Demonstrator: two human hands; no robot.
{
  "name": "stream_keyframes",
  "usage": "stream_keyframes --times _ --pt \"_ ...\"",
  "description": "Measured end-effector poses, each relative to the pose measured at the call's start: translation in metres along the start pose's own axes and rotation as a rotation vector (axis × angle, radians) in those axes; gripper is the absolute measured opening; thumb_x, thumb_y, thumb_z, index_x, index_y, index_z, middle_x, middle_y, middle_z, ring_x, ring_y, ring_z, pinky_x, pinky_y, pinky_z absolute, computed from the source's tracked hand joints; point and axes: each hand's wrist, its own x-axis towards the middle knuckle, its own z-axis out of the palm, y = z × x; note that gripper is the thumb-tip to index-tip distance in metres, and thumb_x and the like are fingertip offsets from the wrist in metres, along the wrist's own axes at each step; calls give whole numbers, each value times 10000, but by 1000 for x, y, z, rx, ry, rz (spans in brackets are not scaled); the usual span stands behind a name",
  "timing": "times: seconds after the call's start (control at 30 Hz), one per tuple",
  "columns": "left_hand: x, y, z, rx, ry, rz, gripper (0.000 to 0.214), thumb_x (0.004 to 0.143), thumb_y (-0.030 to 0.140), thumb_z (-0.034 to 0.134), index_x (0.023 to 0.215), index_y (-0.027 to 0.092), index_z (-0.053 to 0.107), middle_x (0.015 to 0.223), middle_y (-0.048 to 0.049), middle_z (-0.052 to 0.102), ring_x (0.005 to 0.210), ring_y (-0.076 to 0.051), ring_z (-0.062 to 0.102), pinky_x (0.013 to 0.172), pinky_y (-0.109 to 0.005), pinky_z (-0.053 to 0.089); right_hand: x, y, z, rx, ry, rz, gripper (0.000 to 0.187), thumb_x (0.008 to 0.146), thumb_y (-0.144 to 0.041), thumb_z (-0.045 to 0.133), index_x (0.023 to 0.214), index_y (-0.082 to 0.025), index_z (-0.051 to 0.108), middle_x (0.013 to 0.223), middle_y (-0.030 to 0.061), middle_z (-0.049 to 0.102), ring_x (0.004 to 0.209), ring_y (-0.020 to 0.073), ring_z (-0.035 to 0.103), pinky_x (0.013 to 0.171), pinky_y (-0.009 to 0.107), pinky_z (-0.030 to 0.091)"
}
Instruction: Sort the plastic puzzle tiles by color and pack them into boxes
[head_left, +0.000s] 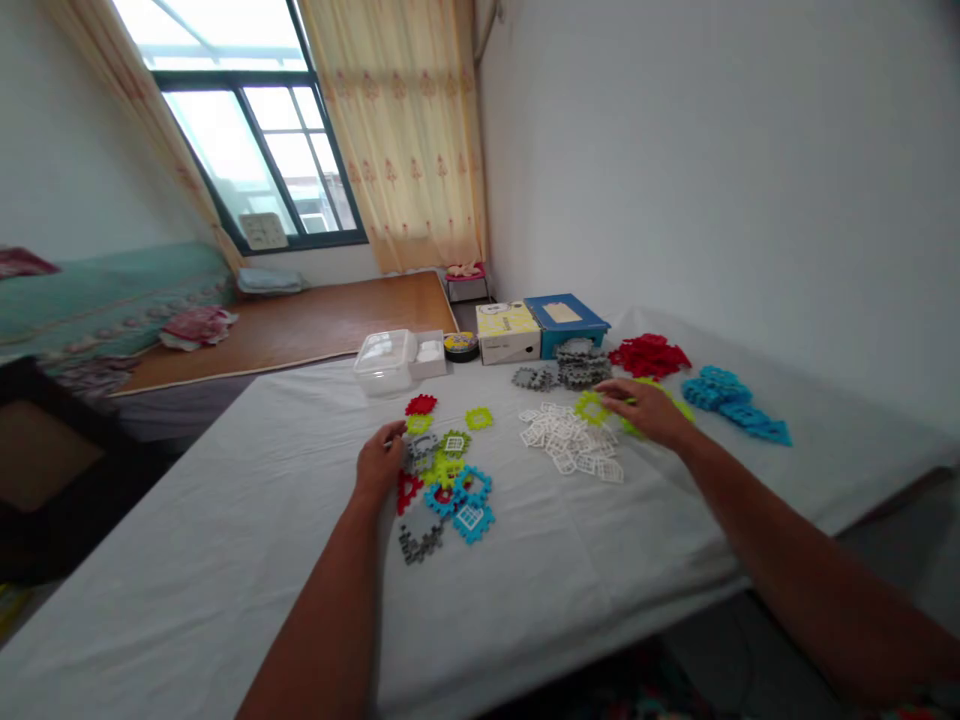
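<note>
Left hand [379, 462]: on grey plastic frame tile [418, 447] at edge of multicoloured tile cluster [450, 490]; cannot tell grip closure.
Right hand [646, 410]: grip apart, flat, touching lime-green plastic frame tile [591, 406].

Your right hand [646, 408] covers most of the lime-green pile [685, 410]; only its fringes show. Your left hand [381, 462] hides the left edge of the joined tile cluster [450, 485]; whether its fingertips pinch a piece is too small to tell. Both forearms run off the near edge. Print on the yellow box [508, 332] is unreadable.
</note>
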Motion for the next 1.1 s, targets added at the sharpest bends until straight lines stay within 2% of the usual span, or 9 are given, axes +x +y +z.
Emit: stream_keyframes --times 0.1,0.23,0.3,0.43,0.53,0.67,0.77,0.93,1.1 --pt "0 1 1 42 -2 -9 370 814 218 450 1121 187 655 1082 -56 724 1003 -197 671 940 -343 507 -32 50 -42 -39 41 179 306 748 -487 623 873 -217 691 852 56 731 785 233 681 716 345 531" --pt "1 -1 1 55 -6 -8 363 816 237 458 1114 196 662 1093 -55 720 1013 -206 666 942 -355 507 -61 88 -65 -90 -13 241 317 726 -521 627 796 -221 700 798 54 735 753 245 683 716 357 524" --pt "1 -2 1 42 2 -5 368 816 235 456 1120 192 660 1097 -59 719 1023 -206 662 943 -354 507 -64 90 -67 -161 59 240 321 748 -512 603 816 -218 711 835 65 736 748 247 679 709 364 519" --pt "-1 1 1 22 32 -13 371 812 214 451 1115 175 662 1070 -71 726 1002 -204 669 935 -356 512 -50 61 -59 -309 399 188 326 835 -445 520 922 -192 706 929 102 722 769 244 664 713 376 511" --pt "-3 3 2 17 36 -14 364 812 195 451 1107 179 665 1054 -63 732 987 -194 674 931 -344 514 -31 15 -34 -205 344 76 306 871 -422 511 985 -202 691 923 80 720 759 212 663 704 345 521" --pt "-4 3 4 24 37 -6 361 816 175 448 1101 189 668 1047 -51 734 968 -176 678 926 -321 512 -4 -55 33 -58 -97 -267 279 891 -348 524 1098 -224 664 1039 69 706 834 189 658 766 336 533" --pt "-4 0 4 27 25 9 360 817 169 454 1105 196 668 1064 -45 729 984 -171 672 933 -311 506 23 -91 92 -98 -299 -498 325 865 -248 568 1180 -198 631 1192 103 660 1078 229 594 954 400 466" --pt "-4 -4 5 1 -6 33 368 816 153 455 1117 194 663 1062 -46 728 980 -171 671 919 -308 512 72 -115 154 -293 -450 -417 465 800 -178 641 1262 -184 594 1286 130 606 1168 252 549 997 405 432" --pt "-2 -5 6 -3 -16 28 367 819 158 455 1120 197 661 1070 -41 727 998 -168 666 930 -306 506 84 -121 161 -400 -523 -354 377 812 -273 673 1182 -205 652 1230 101 646 1094 238 589 953 339 443"
